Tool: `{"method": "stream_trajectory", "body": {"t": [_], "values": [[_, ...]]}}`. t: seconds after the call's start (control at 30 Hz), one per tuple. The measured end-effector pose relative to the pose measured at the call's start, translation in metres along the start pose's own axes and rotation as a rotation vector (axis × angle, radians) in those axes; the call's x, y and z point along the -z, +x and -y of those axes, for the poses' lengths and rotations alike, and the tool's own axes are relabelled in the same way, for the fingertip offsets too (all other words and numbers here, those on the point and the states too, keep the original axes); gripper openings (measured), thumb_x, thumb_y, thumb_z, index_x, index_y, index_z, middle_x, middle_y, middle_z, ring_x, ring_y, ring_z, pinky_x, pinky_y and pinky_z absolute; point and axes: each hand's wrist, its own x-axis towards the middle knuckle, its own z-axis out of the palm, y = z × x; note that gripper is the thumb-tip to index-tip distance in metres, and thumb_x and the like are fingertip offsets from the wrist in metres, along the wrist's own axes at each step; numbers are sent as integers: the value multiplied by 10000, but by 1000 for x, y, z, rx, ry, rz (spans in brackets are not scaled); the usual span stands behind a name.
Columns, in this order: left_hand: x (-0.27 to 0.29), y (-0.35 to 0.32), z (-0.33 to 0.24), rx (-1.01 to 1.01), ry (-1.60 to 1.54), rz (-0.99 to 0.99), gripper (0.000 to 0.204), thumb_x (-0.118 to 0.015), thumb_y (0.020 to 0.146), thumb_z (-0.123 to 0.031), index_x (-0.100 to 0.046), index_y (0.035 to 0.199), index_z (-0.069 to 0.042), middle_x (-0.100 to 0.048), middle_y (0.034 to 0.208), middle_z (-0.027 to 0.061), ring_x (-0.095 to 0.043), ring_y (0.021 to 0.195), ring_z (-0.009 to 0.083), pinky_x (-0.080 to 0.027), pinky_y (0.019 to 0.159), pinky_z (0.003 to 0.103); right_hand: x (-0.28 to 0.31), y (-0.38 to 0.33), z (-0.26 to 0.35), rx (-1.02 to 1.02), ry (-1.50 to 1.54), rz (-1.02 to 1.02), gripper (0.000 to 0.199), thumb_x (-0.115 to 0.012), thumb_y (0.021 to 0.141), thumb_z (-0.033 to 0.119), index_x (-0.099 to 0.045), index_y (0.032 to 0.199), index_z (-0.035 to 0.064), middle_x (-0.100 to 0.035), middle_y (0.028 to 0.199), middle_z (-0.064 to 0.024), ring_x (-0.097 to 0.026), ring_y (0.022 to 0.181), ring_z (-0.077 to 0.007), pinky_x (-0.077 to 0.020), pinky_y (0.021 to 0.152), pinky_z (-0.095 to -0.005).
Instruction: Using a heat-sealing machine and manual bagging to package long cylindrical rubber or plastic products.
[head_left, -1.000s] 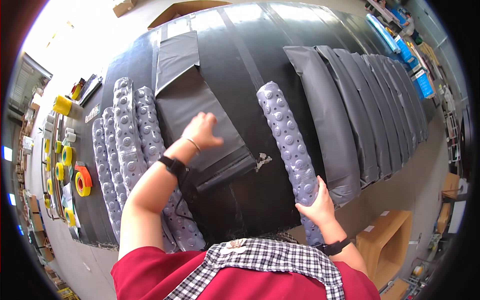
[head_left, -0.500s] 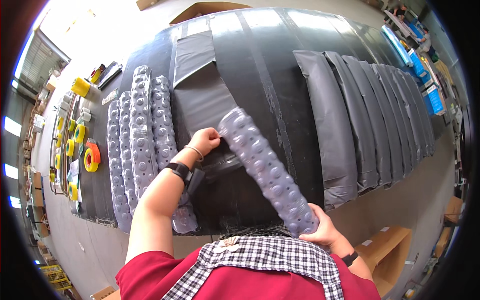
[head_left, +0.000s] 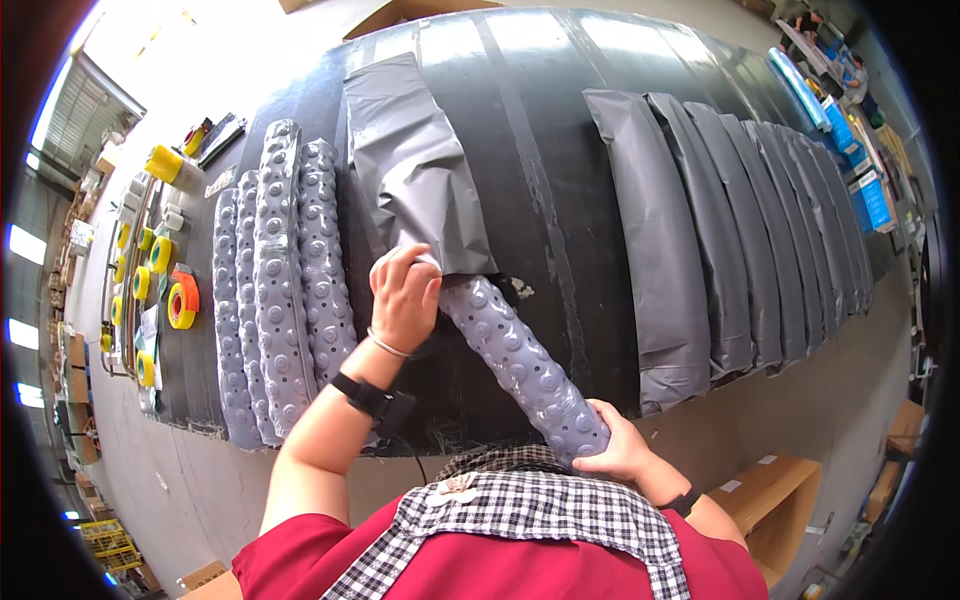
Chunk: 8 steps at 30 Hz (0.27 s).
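Note:
A grey plastic mailing bag (head_left: 412,150) lies lengthwise on the black table, creased, its near end lifted. My left hand (head_left: 403,298) pinches the bag's near edge, fingers closed. The far end of a rolled, translucent grey-violet mat with round suction cups (head_left: 525,358) sits at the bag's mouth, its tip covered by the bag. My right hand (head_left: 625,447) is wrapped around the roll's near end, close to my apron. Left of the bag lie several similar rolled mats (head_left: 278,270) side by side.
Several filled grey bags (head_left: 665,270) lie in an overlapping row on the table's right (head_left: 545,130). At the left are yellow tape rolls (head_left: 158,254) and an orange tape dispenser (head_left: 184,298). A wooden shelf unit (head_left: 775,520) stands near right; people (head_left: 857,80) are far right.
The bag's near end has come up and over the roll's far tip. My left hand has moved onto the bag's edge, and the roll has shifted slightly left at its near end.

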Motion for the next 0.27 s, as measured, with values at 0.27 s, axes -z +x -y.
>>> {"method": "stream_trajectory", "body": {"t": [0.27], "values": [[-78, -50, 65, 1076, -253, 590, 764, -675, 802, -179, -308, 1473, -159, -249, 1597, 159, -303, 1405, 457, -343, 1111, 453, -20, 69, 15, 81, 111, 61, 984, -886, 629, 269, -377, 1446, 66, -555, 1337, -142, -540, 1234, -236, -413, 1065, -354]]}}
